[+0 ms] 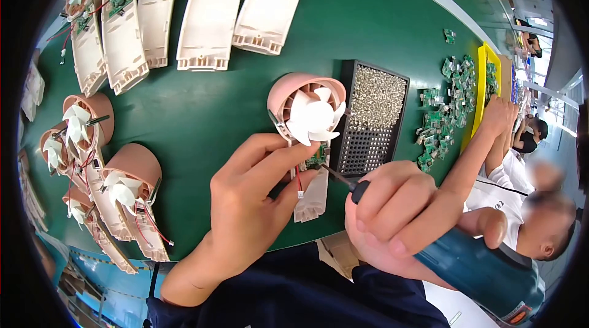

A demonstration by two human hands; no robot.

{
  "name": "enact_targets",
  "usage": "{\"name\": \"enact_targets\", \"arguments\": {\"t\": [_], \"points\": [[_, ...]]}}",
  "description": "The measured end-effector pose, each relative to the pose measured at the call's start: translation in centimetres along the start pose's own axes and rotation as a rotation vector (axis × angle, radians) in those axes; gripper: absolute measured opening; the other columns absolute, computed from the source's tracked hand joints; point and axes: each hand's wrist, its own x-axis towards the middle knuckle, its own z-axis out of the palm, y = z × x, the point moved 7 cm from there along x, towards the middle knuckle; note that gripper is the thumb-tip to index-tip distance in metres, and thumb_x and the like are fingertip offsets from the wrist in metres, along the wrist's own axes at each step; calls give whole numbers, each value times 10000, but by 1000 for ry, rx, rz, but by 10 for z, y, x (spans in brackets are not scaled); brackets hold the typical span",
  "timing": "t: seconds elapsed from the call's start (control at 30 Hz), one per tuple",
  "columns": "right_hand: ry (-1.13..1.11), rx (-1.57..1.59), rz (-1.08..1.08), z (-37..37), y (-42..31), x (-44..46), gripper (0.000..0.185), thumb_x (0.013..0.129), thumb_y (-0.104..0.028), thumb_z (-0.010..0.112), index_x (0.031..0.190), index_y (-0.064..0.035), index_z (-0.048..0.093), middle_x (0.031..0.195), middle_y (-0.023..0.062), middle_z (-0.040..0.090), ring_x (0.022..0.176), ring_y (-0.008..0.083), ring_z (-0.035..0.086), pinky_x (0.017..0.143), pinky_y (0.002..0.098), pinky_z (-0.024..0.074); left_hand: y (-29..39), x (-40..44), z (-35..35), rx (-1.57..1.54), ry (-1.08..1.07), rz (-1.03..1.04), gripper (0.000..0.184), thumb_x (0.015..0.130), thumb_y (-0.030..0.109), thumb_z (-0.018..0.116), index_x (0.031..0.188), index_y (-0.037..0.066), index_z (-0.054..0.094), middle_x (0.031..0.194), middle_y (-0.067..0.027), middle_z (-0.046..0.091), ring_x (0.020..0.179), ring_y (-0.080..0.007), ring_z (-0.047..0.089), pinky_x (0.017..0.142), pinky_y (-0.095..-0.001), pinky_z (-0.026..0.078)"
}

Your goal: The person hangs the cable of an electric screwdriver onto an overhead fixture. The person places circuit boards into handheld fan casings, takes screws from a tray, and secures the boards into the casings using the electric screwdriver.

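My left hand (254,184) is closed on a fan unit, its fingers at the unit's neck below the white blades (316,116) and the pink ring (294,85). A small green circuit board (316,156) shows between my fingers, and a red wire with a white plug hangs beside it. My right hand (399,211) is wrapped round a dark teal electric screwdriver (472,273). The thin bit points left, its tip close to the board; contact cannot be made out. A black screw tray (374,116), partly filled with small screws, lies just right of the fan unit.
Cream housings (205,27) line the far edge of the green table (202,107). Several fan units (132,174) stand at the left. Loose circuit boards (451,101) lie at the right beside a yellow tray (480,92). Other people sit beyond, one person's hand (498,113) at that tray.
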Motion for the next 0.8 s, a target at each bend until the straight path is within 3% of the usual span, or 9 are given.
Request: {"name": "enact_targets", "arguments": {"t": [0.03, 0.07, 0.13, 0.17, 0.43, 0.53, 0.8], "points": [[-9, 4, -3, -1, 0, -2, 501, 973, -532, 431, 1315, -169, 484, 637, 89, 534, 403, 152, 403, 359, 273, 343, -1, 0, 0, 9, -2, 5, 389, 691, -114, 756, 1054, 14, 700, 919, -108, 622, 728, -198, 655, 610, -295, 557], [-80, 32, 43, -3, 1, -3, 390, 995, -431, 418, 1332, -236, 421, 724, 118, 581, 477, 211, 488, 405, 320, 410, -1, 0, 0, 16, -5, 10, 395, 687, -112, 757, 1055, 20, 701, 920, -107, 625, 728, -202, 657, 613, -301, 553], [-153, 61, 89, -3, 4, -6, 337, 1016, -331, 404, 1349, -303, 357, 811, 147, 627, 552, 271, 572, 450, 366, 478, 0, -1, 0, 27, -24, 8, 392, 700, -104, 768, 1068, 15, 703, 938, -103, 615, 743, -165, 646, 635, -273, 571], [-163, 60, 68, -4, 4, -7, 338, 1017, -333, 396, 1349, -293, 350, 818, 153, 627, 553, 273, 571, 451, 368, 478, 0, 0, 1, 36, -44, 8, 390, 713, -97, 779, 1081, 10, 705, 955, -99, 604, 758, -129, 635, 656, -246, 589], [-182, 27, 44, 3, 6, -11, 363, 997, -300, 445, 1349, -255, 365, 825, 153, 628, 520, 265, 558, 420, 354, 467, -3, -1, 1, 10, -42, 2, 396, 717, -99, 776, 1088, 18, 705, 959, -97, 603, 771, -134, 638, 654, -257, 597], [-31, 46, -39, -2, 4, -14, 390, 986, -282, 473, 1361, -267, 365, 825, 144, 630, 511, 258, 555, 411, 346, 467, -3, -1, 1, 16, -50, -6, 393, 722, -101, 772, 1090, 19, 705, 969, -100, 604, 774, -138, 641, 657, -261, 601], [-195, 35, 4, 3, 2, -12, 419, 988, -250, 472, 1384, -289, 340, 819, 130, 629, 568, 253, 589, 440, 352, 493, -4, -2, 1, 6, -48, -5, 412, 721, -109, 766, 1103, 32, 701, 973, -106, 607, 786, -149, 648, 656, -265, 603]]}}
